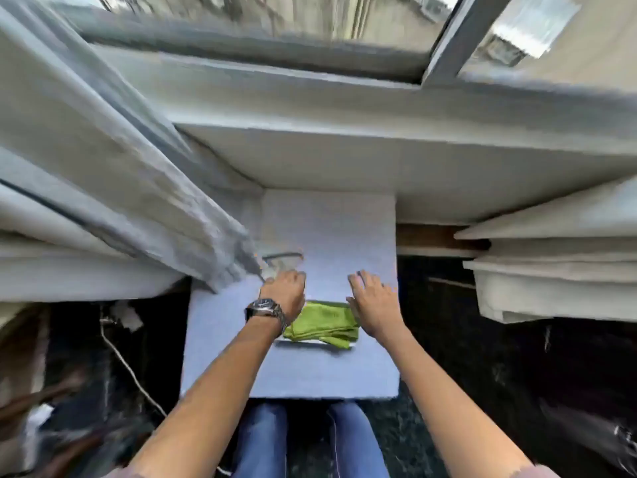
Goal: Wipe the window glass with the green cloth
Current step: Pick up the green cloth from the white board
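A folded green cloth (322, 324) lies on a pale blue-grey table (327, 229) right in front of me. My left hand (284, 293), with a wristwatch on the wrist, hovers over the cloth's left end, fingers curled down; what it touches is blurred. My right hand (374, 301) is spread open, palm down, over the cloth's right end. Neither hand visibly grips the cloth. The window glass (310, 15) runs along the top of the view behind a grey frame (448, 46).
A wide white sill (344, 108) lies between table and window. Grey curtains (103, 167) hang at the left and folded pale fabric (551, 270) at the right. A small clear object (281, 262) sits by the left hand. A white cable (127, 367) crosses the dark floor.
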